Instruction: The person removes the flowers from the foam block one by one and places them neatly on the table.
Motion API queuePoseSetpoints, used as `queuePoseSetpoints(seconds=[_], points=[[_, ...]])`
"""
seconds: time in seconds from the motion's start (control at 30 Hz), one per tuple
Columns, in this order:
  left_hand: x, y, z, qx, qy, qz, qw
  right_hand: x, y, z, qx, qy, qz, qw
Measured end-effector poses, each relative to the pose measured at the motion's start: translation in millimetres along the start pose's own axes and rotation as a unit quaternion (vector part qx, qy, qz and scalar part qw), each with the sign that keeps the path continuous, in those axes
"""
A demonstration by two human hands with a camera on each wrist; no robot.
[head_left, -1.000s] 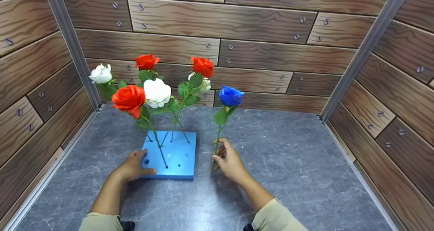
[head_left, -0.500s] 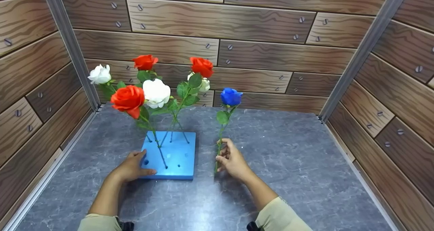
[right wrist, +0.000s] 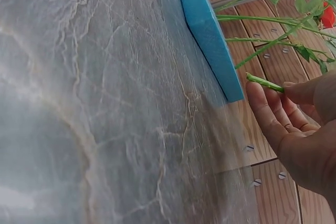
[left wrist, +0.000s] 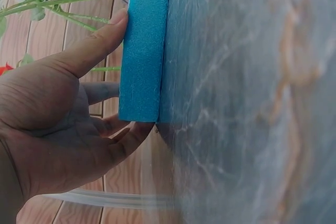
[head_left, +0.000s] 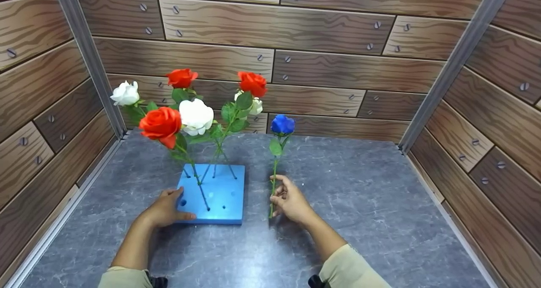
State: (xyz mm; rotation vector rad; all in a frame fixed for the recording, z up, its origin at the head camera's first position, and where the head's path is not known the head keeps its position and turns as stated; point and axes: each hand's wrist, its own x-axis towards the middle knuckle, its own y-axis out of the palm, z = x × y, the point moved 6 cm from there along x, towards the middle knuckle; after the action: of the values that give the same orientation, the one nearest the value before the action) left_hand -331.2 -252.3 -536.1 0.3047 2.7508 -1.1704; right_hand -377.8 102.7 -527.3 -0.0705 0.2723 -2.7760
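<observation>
A blue artificial rose [head_left: 282,124] stands nearly upright in my right hand [head_left: 292,202], which pinches its green stem between thumb and fingers. In the right wrist view the cut end of the stem [right wrist: 261,81] sticks out past the fingertips, apart from the block. My left hand [head_left: 161,208] grips the left front corner of a blue foam block [head_left: 231,198], thumb at the front edge and fingers along the left side. Stuck in the block are red roses [head_left: 160,122] and white roses [head_left: 196,116] on long leaning stems. Near its front are a small hole [head_left: 224,207] and a wider one [head_left: 183,202].
The block lies on a grey marbled tabletop [head_left: 359,203]. Wood-patterned panels [head_left: 321,30] wall in the back and both sides, with metal posts [head_left: 444,68] at the corners. The standing flowers rise high over the block's rear and left.
My right hand has shifted slightly right and toward me with the blue rose, whose bloom now sits lower and tips farther back. The left hand and the block have stayed in place.
</observation>
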Motion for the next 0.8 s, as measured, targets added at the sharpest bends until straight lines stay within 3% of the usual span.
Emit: queuePoseSetpoints(seconds=[0.23, 0.8], points=[[0.4, 0.2, -0.6, 0.011, 0.003, -0.001, 0.9999, 3, 4, -9, 0.025, 0.025, 0.018, 0.999], [-1.3, 2.0, 0.4, -0.004, 0.003, 0.002, 1.0000, 5, 15, -34, 0.017, 0.072, 0.051, 0.996]])
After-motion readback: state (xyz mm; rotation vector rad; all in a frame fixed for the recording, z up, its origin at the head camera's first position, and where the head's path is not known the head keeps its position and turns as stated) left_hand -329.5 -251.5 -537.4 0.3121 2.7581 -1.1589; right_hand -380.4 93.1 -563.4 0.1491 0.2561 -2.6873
